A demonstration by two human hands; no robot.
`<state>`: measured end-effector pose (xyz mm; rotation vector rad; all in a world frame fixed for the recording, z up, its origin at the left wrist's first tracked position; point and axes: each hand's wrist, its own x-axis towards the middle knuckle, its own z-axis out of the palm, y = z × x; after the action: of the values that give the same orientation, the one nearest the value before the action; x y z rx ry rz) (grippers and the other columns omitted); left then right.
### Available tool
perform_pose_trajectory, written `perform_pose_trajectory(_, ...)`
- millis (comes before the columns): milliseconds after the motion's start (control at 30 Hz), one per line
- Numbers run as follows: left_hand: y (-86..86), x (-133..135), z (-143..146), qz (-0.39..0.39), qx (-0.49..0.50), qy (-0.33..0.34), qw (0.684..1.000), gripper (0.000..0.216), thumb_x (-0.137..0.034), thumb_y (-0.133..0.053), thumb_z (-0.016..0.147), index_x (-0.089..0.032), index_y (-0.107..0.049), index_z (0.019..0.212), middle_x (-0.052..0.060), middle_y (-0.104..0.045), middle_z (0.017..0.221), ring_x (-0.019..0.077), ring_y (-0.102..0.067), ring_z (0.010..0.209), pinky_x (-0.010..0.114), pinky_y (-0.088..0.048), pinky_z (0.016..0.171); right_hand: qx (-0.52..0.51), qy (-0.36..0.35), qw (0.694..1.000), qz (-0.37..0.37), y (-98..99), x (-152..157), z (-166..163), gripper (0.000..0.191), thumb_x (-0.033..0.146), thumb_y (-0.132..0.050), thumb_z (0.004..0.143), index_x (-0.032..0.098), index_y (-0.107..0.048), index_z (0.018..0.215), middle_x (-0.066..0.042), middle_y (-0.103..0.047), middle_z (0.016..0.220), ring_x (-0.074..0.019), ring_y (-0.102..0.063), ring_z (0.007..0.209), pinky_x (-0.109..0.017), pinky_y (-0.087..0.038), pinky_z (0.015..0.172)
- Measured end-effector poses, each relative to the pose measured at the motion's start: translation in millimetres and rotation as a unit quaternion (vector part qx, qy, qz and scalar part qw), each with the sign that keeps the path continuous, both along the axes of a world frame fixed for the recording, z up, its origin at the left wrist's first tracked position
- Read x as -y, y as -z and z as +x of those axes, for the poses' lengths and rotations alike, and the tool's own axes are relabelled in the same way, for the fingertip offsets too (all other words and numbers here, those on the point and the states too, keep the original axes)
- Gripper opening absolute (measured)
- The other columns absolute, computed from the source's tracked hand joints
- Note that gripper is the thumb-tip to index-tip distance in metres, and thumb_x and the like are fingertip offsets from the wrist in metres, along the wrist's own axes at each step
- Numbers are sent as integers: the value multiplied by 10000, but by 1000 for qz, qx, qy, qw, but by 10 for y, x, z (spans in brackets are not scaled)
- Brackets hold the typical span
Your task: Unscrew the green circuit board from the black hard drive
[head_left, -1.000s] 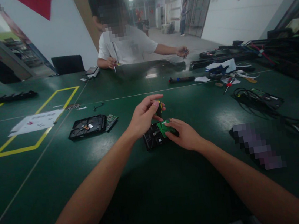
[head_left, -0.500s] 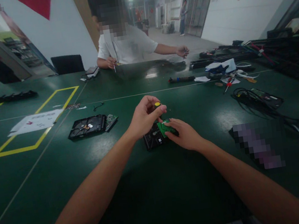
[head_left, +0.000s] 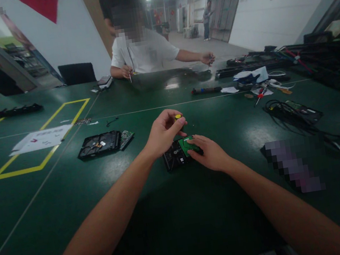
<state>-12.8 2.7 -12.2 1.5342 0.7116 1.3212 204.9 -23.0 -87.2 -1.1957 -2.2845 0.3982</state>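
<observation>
A black hard drive [head_left: 174, 157] with a green circuit board [head_left: 186, 145] on its face lies on the table in front of me. My left hand [head_left: 166, 131] is closed around a screwdriver [head_left: 178, 117], of which the yellow handle end shows. Its shaft and tip are hidden by my fingers, above the far edge of the drive. From the right, my right hand [head_left: 208, 150] grips the drive, its fingers over the green board and the thumb near the front side. That hand covers the drive's right end.
Another opened drive [head_left: 99, 144] lies to the left, with a loose circuit board [head_left: 126, 138] against it. Black cables [head_left: 296, 115] and one more drive [head_left: 310, 114] are on the right. Across the table sits a person [head_left: 146, 54] holding a thin tool.
The yellow screwdriver end has tipped and shifted slightly as my left fingers turned around it. My right hand and the drive stay where they were.
</observation>
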Motion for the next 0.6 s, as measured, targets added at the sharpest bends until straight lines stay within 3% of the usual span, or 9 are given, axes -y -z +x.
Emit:
perform_pose_trajectory(133, -8, 6, 12, -3, -1, -2, 1000, 289, -326, -788, 924, -191, -581, 1075, 42, -668, 980, 164, -700, 897, 245, -658, 657, 3, 2, 1000, -2, -24, 15, -8, 419, 433, -632, 998, 228, -669, 1361, -159, -657, 1457, -350, -582, 1416, -584, -487, 1169)
perform_pose_trajectory(367, 21, -23, 0, -49, 39, 41, 997, 324, -386, -624, 1037, -224, -661, 1316, 66, -641, 1080, 187, -681, 1008, 290, -676, 728, 7, 7, 1000, -7, -31, 12, -19, 429, 420, -651, 987, 201, -676, 1356, -178, -658, 1449, -349, -591, 1407, -554, -486, 1175)
perform_pose_trajectory(600, 7, -18, 6, -22, 5, 10, 1000, 290, -422, -692, 1000, -184, -692, 1167, 53, -645, 986, 167, -663, 947, 268, -671, 710, 5, 6, 1000, 0, -6, 2, -9, 435, 431, -653, 990, 201, -679, 1358, -180, -660, 1454, -351, -588, 1415, -552, -479, 1185)
